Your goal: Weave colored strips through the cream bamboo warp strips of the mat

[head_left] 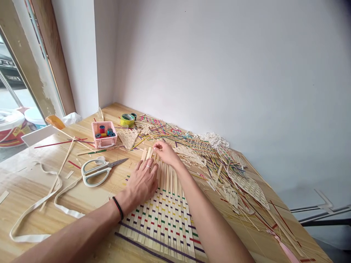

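Note:
A partly woven mat (164, 219) of pale bamboo strips, crossed by thin purple, green, red and yellow strips, lies on the table in front of me. My left hand (142, 179), with a ring and a dark wristband, rests palm down on its left part, fingers stretched over the loose upright strips. At the far end of these strips, my right hand (164, 152) has thumb and forefinger pinched on the tip of a pale bamboo strip (150, 151). White-handled scissors (97, 171) lie left of the mat, their blades pointing right.
Behind the scissors stands a pink box (104, 142) with several thread spools. Yellow-green tape (127, 119) sits farther back. Loose coloured strips and woven pieces (203, 146) are heaped along the wall. White ribbon (30, 215) loops across the table's left side.

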Available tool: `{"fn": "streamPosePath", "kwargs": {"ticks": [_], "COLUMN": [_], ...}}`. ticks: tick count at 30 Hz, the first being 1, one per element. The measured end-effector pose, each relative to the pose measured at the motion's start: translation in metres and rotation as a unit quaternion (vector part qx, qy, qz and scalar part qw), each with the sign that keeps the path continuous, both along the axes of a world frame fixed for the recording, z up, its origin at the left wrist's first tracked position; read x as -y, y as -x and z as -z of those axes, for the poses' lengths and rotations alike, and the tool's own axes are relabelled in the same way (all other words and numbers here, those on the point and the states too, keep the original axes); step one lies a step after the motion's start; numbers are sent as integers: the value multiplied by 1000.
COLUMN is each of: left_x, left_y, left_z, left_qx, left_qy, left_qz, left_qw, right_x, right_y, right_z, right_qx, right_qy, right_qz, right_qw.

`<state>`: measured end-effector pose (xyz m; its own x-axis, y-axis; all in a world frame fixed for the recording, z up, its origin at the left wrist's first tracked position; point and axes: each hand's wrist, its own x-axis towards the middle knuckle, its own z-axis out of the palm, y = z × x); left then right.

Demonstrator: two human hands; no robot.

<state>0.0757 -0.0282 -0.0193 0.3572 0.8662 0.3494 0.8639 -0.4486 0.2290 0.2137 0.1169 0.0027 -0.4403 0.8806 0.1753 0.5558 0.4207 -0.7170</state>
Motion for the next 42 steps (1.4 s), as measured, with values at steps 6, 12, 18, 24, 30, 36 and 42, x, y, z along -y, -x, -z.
{"fn": "streamPosePath", "kwargs": {"ticks": [6,12,18,24,30,36,42], "left_x": [0,-2,-10,-21,-24,-23,-23], "left_y": [0,2,8,16,18,17,18], "left_z": [-4,-4,5,10,10,10,9], "left_qx": [21,78,178,281,338,353,373], "left_qy": [17,37,67,84,89,88,90], "left_qz": [20,24,9,-21,-44,-46,-48], "left_qw": [999,996,982,956,936,930,922], "right_x": [0,3,5,1,-5,-4,0], "right_y": [-2,-5,-5,0,3,4,4], "right_z": [1,-1,-1,4,4,0,-5], "right_qx": [20,33,43,41,35,27,16], "right_qy": [9,9,16,68,106,132,148], "right_qz": [-4,-13,-14,-10,-1,4,3], "right_qw": [1000,999,999,997,994,991,989]}}
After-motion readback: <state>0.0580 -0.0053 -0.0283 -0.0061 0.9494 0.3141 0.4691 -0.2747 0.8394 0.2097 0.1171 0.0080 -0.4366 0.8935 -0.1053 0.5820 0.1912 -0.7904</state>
